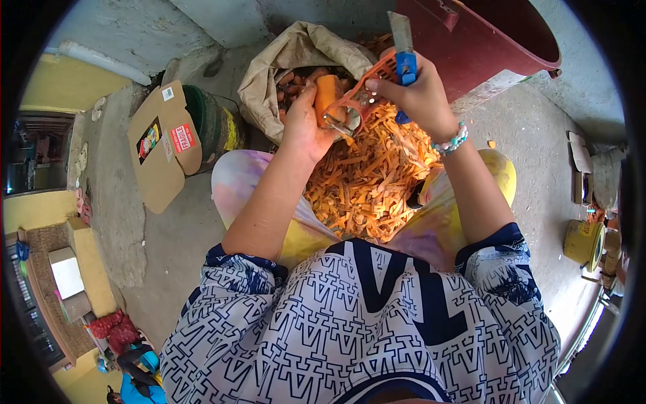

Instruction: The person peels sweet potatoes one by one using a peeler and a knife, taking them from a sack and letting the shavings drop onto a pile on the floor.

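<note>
My left hand (306, 128) is wrapped round a thick, bright orange carrot (328, 94). In my right hand (425, 94) is an orange peeler (367, 97) with a perforated body, its metal blade end at the lower part of the carrot. A knife (402, 40) with a blue handle is also in the right hand, blade pointing up and away from the carrot. Part of its handle is hidden by the fingers. Below both hands, a large heap of orange peelings (363, 188) lies between my legs. Behind the left hand stands an open sack (259, 84) with brownish, unpeeled carrots (291, 87) inside.
A big dark red bin (484, 47) stands close behind the right hand. To the left, a cardboard flap (158, 145) leans against a green bucket (214, 128). A yellow bucket (584, 242) is at the far right. At lower left another person (138, 377) is partly visible.
</note>
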